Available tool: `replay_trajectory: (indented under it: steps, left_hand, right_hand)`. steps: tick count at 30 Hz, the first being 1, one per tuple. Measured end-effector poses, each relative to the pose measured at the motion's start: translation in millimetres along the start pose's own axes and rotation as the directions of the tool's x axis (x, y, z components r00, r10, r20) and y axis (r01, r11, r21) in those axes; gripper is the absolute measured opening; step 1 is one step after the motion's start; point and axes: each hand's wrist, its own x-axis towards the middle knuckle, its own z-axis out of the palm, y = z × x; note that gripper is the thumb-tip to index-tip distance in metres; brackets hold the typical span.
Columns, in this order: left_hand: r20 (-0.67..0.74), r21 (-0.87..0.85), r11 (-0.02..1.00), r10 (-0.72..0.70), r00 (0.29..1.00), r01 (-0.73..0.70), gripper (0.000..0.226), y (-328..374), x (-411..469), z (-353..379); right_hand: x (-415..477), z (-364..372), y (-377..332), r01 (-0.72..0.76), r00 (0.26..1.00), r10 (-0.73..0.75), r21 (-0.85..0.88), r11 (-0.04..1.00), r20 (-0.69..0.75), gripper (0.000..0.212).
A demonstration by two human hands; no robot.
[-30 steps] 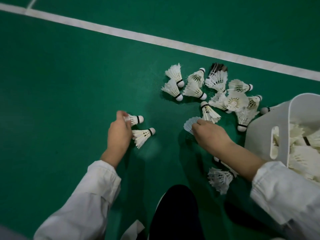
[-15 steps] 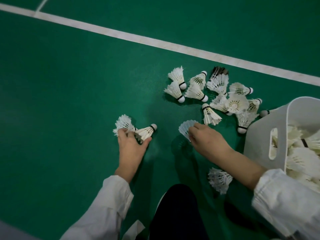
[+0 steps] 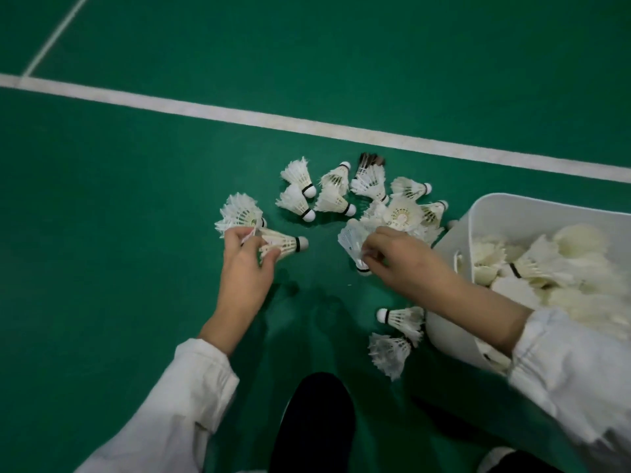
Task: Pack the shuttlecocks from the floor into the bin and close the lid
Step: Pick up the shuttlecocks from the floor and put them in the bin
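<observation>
The left hand (image 3: 244,268) grips two shuttlecocks (image 3: 273,242); the right hand (image 3: 399,261) pinches one shuttlecock (image 3: 351,240). Two loose shuttlecocks (image 3: 397,332) lie beside the one bin (image 3: 532,199), with roughly ten in a pile (image 3: 341,196).

**You are on a badminton court**

You look down at a green sports floor (image 3: 136,302) with a smooth, matte surface. A broad white line (image 3: 307,126) runs across it, and a thinner white line (image 3: 58,32) meets it at the far left, the way court markings do. Feather shuttlecocks (image 3: 333,199) lie in a loose heap on the floor, and the white plastic bin (image 3: 450,240) just beside them is piled with many more.
</observation>
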Motion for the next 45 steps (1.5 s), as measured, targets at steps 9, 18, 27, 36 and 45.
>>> replay_trajectory:
  steps: [9,18,27,36,45]
  left_hand:
    - [0.154,-0.079,0.854,0.519,0.84,-0.514,0.02,172,-6,-4]
    - [0.31,-0.097,0.724,0.674,0.671,-0.683,0.021,260,-43,60]
    - [0.245,-0.057,0.775,0.622,0.744,-0.629,0.022,253,-38,77]
    - [0.315,-0.044,0.753,0.634,0.707,-0.656,0.024,251,-55,95]
    - [0.31,-0.118,0.764,0.635,0.707,-0.634,0.02,263,-64,101]
  right_hand:
    - [-99,-114,63,-0.152,0.953,0.168,0.079,0.985,-0.251,0.014]
    - [-189,-79,111,-0.319,0.895,0.375,0.241,0.917,-0.241,0.018]
    - [-188,-46,107,-0.119,0.993,0.113,0.274,0.954,0.038,0.02]
    - [-164,-31,117,-0.121,0.985,0.105,0.114,0.986,0.136,0.03]
    - [-172,-74,124,-0.252,0.896,0.363,0.382,0.889,-0.255,0.069]
